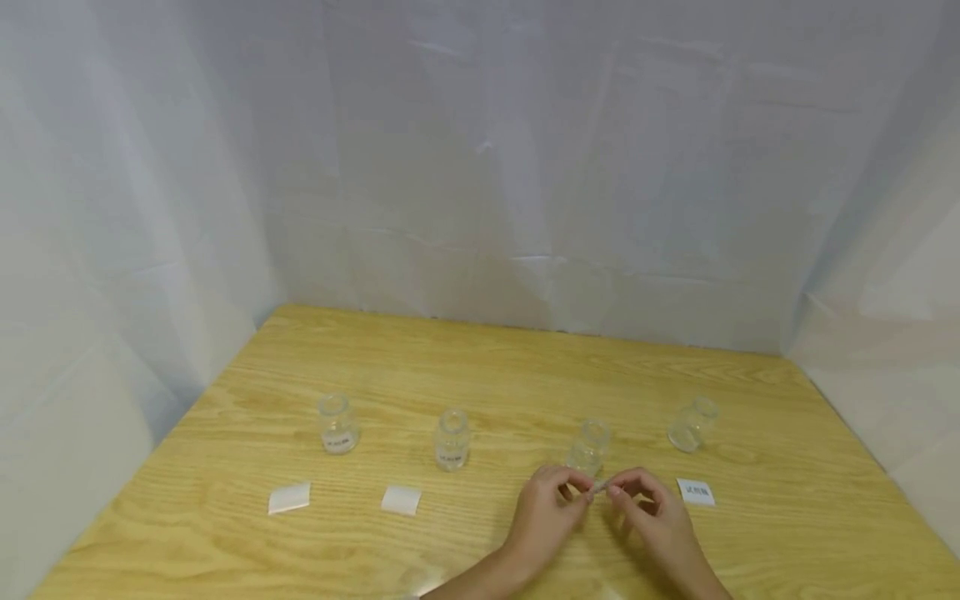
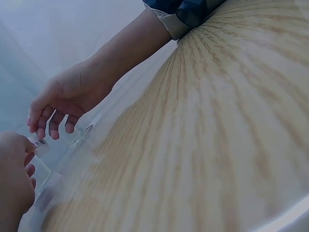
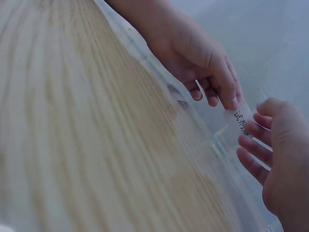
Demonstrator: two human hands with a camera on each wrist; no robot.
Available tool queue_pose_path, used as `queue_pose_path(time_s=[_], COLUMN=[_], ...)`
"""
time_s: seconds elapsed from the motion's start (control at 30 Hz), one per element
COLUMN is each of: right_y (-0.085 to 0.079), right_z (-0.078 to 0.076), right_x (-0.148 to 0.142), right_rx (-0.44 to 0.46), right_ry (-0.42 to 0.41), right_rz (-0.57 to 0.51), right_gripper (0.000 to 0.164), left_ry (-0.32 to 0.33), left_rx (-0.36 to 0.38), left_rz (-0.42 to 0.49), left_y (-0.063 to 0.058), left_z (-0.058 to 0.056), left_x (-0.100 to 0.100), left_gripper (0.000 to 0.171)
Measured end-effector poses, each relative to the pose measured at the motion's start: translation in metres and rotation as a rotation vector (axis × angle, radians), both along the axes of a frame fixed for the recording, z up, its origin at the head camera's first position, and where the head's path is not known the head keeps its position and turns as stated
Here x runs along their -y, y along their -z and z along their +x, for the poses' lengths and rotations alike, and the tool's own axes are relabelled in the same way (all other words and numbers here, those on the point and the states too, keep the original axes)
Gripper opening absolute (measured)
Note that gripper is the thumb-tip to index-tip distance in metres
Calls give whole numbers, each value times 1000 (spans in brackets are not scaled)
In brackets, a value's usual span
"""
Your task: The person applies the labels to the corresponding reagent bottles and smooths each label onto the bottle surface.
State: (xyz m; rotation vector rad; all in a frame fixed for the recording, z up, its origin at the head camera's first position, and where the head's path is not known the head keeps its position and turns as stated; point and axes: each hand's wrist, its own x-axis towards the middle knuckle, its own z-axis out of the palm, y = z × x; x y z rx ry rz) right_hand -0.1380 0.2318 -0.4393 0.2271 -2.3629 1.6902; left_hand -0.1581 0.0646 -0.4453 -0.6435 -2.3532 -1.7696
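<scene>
Between the fingertips of both hands, a small white paper label (image 3: 239, 121) with dark printed characters is stretched. My left hand (image 1: 543, 510) pinches one end between thumb and forefinger. The other end is pinched by my right hand (image 1: 656, 521), its remaining fingers loosely bent. Just behind the hands stands a small clear glass bottle (image 1: 590, 446), its lower part partly hidden by the fingers. In the head view the held label appears nearly edge-on; its print shows in the right wrist view.
Two glass bottles, one far left (image 1: 339, 425) and one nearer (image 1: 452, 442), bear printed labels. A tilted-looking bottle (image 1: 693, 425) stands at right, behind a printed label square (image 1: 696, 492). Two blank white slips (image 1: 289, 498) lie at left on the wooden table (image 1: 225, 550). White sheeting (image 1: 525, 167) surrounds it.
</scene>
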Motion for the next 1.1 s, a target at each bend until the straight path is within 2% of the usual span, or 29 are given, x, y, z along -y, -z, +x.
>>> queue_pose_path(time_s=[0.07,0.17,0.23,0.4,0.5,0.6,0.73,0.8,0.93,1.1], right_y=[-1,-1,1,3,4,4,7,9,13,15], right_z=[-1,-3,-5,-6,-5,-6,-9,-12,-19,-24], right_x=[0,-2,-2,-3,-3,-3,-3,-3,-3,-2], right_rx=[-21,-57,-71,-40,-32,-64,-174,-250,-378,-436], right_ry=[81,166,181,156,149,137,103,85,45,-2], right_rz=[-2,29,61,113,131,146,189,221,235,213], right_gripper=[7,7,7,6,6,7,13,18,24,24], left_ry=[-9,-24,-26,-19,-20,-62,-147,-176,-227,-287], left_rx=[67,109,116,103,76,30,-83,-137,-223,-279], left_rz=[48,91,100,102,77,5,-138,-184,-227,-263], left_y=[-1,-1,-1,-1,-1,-1,-1,0,1,3], left_z=[0,-1,-1,-3,-3,-3,-3,-3,-5,-10], left_x=[0,0,0,-1,0,0,0,0,0,-1], left_gripper=[8,8,8,8,8,9,12,18,33,46])
